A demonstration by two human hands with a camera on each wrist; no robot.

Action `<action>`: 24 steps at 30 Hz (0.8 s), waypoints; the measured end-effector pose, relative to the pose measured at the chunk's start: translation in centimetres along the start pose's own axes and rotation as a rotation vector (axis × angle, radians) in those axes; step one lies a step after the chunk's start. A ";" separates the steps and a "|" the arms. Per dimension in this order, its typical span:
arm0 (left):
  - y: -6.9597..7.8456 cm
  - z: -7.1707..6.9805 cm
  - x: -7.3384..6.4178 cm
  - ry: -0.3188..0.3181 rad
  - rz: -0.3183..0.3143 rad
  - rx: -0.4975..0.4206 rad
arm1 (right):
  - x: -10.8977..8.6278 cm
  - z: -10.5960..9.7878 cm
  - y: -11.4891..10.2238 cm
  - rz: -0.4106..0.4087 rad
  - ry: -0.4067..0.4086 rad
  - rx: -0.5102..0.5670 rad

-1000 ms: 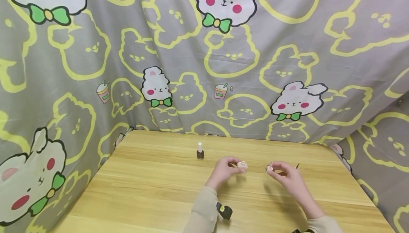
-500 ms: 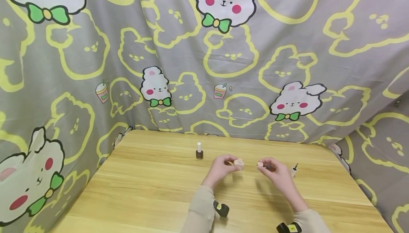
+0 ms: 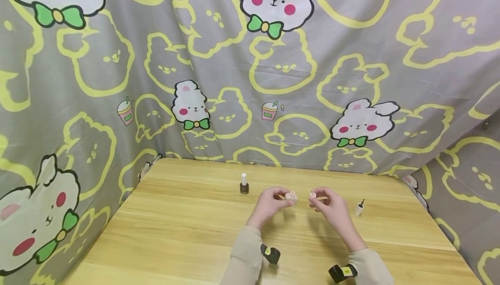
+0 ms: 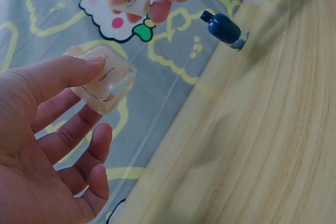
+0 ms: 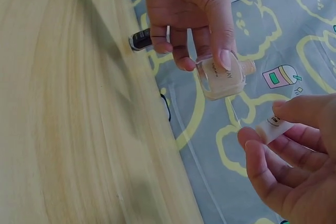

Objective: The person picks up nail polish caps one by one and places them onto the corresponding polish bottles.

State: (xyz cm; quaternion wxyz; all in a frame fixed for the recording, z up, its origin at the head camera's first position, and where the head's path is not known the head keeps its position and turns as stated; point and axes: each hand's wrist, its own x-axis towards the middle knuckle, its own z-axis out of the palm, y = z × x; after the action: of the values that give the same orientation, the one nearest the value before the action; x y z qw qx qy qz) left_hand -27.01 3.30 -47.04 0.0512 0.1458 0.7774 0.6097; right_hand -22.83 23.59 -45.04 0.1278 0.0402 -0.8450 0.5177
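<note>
A pale bottle [image 4: 111, 77] is held in the left hand [image 3: 268, 204], its body pinched between the thumb and fingers, with its neck uncovered. A whitish cap [image 5: 274, 128] is grasped by the thumb and fingers of the right hand [image 3: 332, 207], and a thin brush is borne by it. Both hands are held above the table [image 3: 187, 233], nearer its far edge than its near edge, with bottle and cap near each other but apart. By the far edge, left of its middle, a capped dark bottle [image 3: 244, 187] is stood upright. Toward the right edge, a white cap [image 3: 359, 210] is stood with its dark brush pointing up; near it, an uncapped dark bottle [image 4: 224, 29] is seen upright from the left wrist. The far edge is backed by a grey curtain [image 3: 230, 70] printed with rabbits. Black devices [image 3: 270, 254] are worn at both wrists.
</note>
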 end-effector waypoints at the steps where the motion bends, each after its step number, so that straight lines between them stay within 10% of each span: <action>1: 0.1 0.0 0.0 0.000 0.002 0.005 | 0.0 0.0 0.0 0.000 -0.002 0.006; 24: 1.2 0.3 -0.2 0.009 0.019 0.051 | 0.2 -0.7 0.1 -0.122 0.062 -0.171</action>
State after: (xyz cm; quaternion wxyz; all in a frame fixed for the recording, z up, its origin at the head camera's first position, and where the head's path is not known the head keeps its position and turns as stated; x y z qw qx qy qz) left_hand -26.53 3.80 -46.02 0.0383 0.1517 0.7915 0.5908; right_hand -22.88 24.25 -44.77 0.1879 0.0646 -0.8778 0.4359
